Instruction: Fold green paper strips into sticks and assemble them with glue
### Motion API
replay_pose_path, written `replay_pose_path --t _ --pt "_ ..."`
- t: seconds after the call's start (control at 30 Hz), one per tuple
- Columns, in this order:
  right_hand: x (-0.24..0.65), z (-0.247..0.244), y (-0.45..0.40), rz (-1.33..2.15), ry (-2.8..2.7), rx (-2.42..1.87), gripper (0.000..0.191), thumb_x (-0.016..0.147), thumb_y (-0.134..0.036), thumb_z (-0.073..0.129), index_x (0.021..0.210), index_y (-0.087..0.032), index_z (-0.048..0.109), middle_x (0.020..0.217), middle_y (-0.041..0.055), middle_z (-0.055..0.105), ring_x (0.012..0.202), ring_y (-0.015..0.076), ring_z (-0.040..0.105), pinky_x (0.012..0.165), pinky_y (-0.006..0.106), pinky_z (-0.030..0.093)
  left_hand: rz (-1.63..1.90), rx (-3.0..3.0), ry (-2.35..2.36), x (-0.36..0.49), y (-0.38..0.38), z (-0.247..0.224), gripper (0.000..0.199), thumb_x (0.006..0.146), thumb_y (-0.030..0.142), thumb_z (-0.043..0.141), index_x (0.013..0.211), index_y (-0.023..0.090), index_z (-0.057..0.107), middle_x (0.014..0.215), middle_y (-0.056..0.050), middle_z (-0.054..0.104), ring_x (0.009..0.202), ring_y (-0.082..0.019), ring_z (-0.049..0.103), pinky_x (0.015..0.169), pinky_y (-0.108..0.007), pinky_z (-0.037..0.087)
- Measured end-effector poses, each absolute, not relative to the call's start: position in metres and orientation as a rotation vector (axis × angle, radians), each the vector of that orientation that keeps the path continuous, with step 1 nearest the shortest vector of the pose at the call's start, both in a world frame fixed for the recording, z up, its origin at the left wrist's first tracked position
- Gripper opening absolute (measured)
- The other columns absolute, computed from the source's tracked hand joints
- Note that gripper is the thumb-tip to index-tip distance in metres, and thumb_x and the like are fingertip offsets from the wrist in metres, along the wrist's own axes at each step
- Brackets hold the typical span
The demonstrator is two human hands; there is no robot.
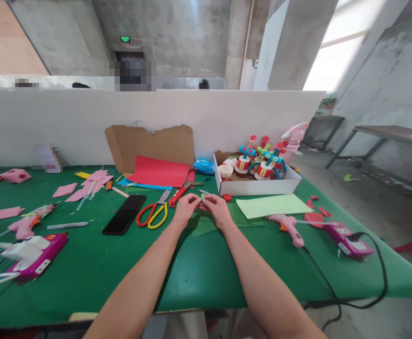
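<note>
Above the green table, my left hand (187, 205) and my right hand (217, 207) meet fingertip to fingertip. Both are closed in a pinch on a small light-green piece of paper (203, 196) between them. Dark green paper sheets (241, 215) lie beneath and beside my right hand. Left of my left hand are scissors (155, 211) with one red and one yellow handle, and a red-handled cutter (181, 192). A small red disc (227, 197) rests just beyond my right hand.
A white box (258, 187) of paper-cup figures stands back right, near a pale green sheet (276, 205). Pink glue guns (290, 228) and purple power strips (349, 241) with cables sit on both sides. A black phone (124, 214) lies left. A white partition (85, 122) closes the back.
</note>
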State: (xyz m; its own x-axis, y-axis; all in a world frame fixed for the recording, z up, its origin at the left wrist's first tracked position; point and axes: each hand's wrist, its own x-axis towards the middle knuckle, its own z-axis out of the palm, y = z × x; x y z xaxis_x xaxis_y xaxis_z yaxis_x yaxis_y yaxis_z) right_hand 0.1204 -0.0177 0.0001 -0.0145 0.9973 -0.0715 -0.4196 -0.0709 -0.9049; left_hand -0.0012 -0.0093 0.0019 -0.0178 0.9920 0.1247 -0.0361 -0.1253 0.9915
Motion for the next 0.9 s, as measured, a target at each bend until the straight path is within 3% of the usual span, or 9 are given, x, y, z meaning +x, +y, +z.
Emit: replay_pose_path --t 0.47,0.67,0.9 --pt "0.1274 0.0035 -0.0183 1.531 -0.847 -0.933 0.034 0.044 -0.026 0.086 0.066 -0.016 0.061 0.059 -0.0027 0.065 0.058 0.0134 0.065 0.068 0.029 0.057 1.246 1.336 1.125 -0.0032 -0.0071 -0.0017 0.023 0.062 0.037 0.067 0.064 0.017 0.055 0.056 0.004 0.052 0.052 -0.010 0.045 0.053 -0.023 0.037" --pt "0.1283 0.0007 -0.0166 1.548 -0.824 -0.904 0.034 0.043 -0.024 0.087 0.066 -0.016 0.062 0.060 -0.0014 0.066 0.058 0.0140 0.066 0.066 0.029 0.057 1.220 1.200 1.089 -0.0041 -0.0064 -0.0017 0.031 0.056 0.039 0.076 0.066 0.016 0.058 0.058 0.003 0.057 0.051 -0.009 0.049 0.052 -0.022 0.039" --pt "0.1296 0.0027 -0.0168 1.476 -0.854 -0.984 0.028 0.047 -0.022 0.084 0.066 -0.015 0.064 0.061 0.0009 0.069 0.057 0.0135 0.066 0.067 0.028 0.057 1.073 1.045 0.996 -0.0024 -0.0078 -0.0025 0.038 0.054 0.036 0.081 0.082 0.013 0.068 0.074 -0.006 0.068 0.060 -0.011 0.058 0.056 -0.023 0.041"
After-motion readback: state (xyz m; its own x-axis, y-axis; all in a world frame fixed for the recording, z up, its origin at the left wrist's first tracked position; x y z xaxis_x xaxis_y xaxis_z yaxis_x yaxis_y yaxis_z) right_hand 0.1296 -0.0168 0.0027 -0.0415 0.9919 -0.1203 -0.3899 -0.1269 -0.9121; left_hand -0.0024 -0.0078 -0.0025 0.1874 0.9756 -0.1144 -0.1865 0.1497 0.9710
